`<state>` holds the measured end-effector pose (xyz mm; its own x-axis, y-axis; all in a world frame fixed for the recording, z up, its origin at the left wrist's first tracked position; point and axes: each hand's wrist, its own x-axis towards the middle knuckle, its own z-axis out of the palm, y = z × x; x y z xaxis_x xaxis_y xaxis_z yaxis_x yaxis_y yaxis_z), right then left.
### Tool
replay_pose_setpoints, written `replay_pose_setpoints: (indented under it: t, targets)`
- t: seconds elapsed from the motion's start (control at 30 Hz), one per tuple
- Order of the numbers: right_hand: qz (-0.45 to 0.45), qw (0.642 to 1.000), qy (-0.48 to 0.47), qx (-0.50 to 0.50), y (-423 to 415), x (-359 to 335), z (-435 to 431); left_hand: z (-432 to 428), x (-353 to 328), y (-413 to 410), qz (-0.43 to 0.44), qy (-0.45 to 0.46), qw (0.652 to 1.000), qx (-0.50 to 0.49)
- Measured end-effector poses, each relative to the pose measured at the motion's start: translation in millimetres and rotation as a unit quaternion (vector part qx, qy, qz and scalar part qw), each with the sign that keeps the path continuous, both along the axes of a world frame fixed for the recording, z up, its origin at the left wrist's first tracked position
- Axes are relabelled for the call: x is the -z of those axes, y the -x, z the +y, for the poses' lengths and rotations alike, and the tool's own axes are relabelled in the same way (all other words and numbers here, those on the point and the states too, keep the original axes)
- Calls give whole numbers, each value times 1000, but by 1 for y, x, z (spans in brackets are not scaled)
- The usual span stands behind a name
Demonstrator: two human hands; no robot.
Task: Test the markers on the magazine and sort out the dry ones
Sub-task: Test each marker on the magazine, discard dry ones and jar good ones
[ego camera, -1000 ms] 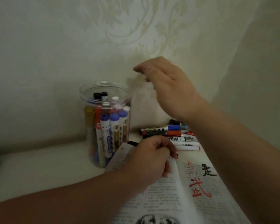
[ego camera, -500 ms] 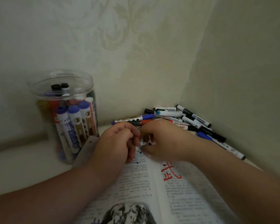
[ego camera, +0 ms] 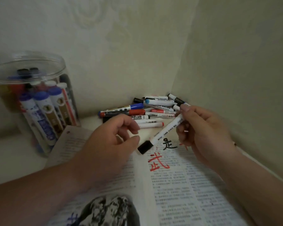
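Over the open magazine [ego camera: 186, 185], the right hand [ego camera: 206, 132] pinches a white marker [ego camera: 168, 128], black cap [ego camera: 145, 146] on. The left hand [ego camera: 108, 144] has its fingers half-curled and empty, just beside the cap. Risk: a fumbled cap pull drops the marker into the loose pile [ego camera: 137, 111], mixing tested with untested. The jar [ego camera: 39, 103] stands well apart on the left, and nothing seems to block.

Counts by kind
One jar [ego camera: 59, 62], one magazine [ego camera: 186, 193], one marker [ego camera: 168, 128] held, about a dozen in the pile [ego camera: 137, 111].

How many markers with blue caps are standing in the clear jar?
3 blue-capped markers show clearly, side by side at the front of the jar: left, middle, right. More may be hidden behind them, because the jar is crowded and blurry.
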<state>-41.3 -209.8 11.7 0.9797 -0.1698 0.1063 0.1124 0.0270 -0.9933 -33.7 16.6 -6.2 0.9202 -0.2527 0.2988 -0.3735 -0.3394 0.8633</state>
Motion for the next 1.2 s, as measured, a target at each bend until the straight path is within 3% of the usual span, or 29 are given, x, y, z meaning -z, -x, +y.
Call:
replay_pose_setpoints:
  t: [0.07, 0.13, 0.23, 0.33, 0.4, 0.47, 0.53, 0.6, 0.67, 0.83, 0.97, 1.1, 1.2]
  targets:
    - [42, 999, -19, -28, -4, 11, 3, 3, -7, 3, -97, -99, 990, 3]
    - [79, 995, -17, -55, -8, 15, 3, 6, -11, -2, -123, -182, 975, -21]
    - [109, 992, -24, -59, -11, 13, -2, 11, -13, -11, -92, -273, 953, -92]
    - [143, 988, -19, -45, -9, 9, -16, 16, -14, -13, -25, -429, 892, -143]
    - [159, 987, -18, -36, -8, 7, -24, 20, -13, -12, -4, -478, 864, -159]
    - [165, 985, -28, -28, -7, 5, -26, 21, -13, -9, -37, -484, 860, -158]
    - [164, 986, -17, -32, -6, 5, -22, 14, -14, -3, -103, -444, 883, -114]
    - [157, 987, -3, -33, -4, 5, -17, 4, -14, 5, -149, -379, 913, -20]
    - [144, 989, -22, -28, -2, 4, -14, -4, -13, 15, -147, -359, 917, 87]
    - [109, 985, -117, 64, -3, -6, -18, -3, -6, 22, -61, -501, 845, 178]
    - [56, 983, -171, 42, -2, -12, -26, 5, -28, 20, 15, -572, 799, 186]
    - [68, 986, -155, -15, 0, -9, -27, 9, -42, 22, 69, -584, 786, 189]
    - [126, 985, -106, -47, -1, -4, -23, 5, -43, 24, 91, -572, 791, 195]
